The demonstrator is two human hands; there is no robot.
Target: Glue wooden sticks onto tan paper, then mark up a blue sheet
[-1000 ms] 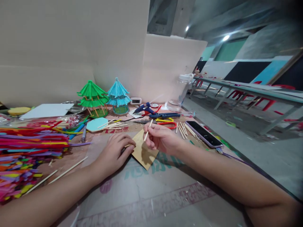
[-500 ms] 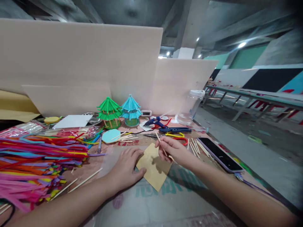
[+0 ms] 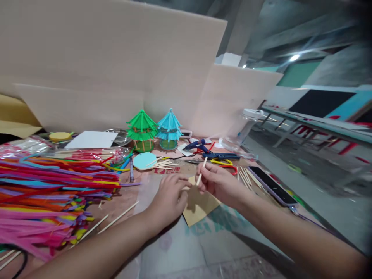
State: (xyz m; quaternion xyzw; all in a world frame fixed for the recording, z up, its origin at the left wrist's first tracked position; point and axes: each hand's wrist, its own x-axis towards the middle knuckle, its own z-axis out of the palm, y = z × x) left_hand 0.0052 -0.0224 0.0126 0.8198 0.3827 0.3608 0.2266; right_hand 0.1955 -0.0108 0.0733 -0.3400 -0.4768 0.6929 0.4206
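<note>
In my right hand (image 3: 216, 180) a short thin wooden stick (image 3: 201, 170) is pinched between thumb and fingers, tilted upward. It is held over a square tan sheet of paper (image 3: 200, 207) lying on the plastic-covered table. My left hand (image 3: 170, 197) grips the sheet's left edge, its fingers bent and its thumb drawn in close. The hands hide the upper part of the sheet. More short sticks (image 3: 245, 176) lie just right of my right hand, beside a phone (image 3: 271, 186).
At left spreads a heap of coloured pipe cleaners (image 3: 55, 193). Behind stand a green model pavilion (image 3: 142, 131) and a blue one (image 3: 170, 130), near a light-blue octagon (image 3: 144, 160) with sticks. A glue gun (image 3: 199, 145), pliers (image 3: 222, 155) and a clear jug (image 3: 244, 128) are at back right.
The stick has swung from leaning left to leaning right in my right hand. My left thumb has drawn in toward the fingers, and the sheet has turned a little. The camera view has shifted.
</note>
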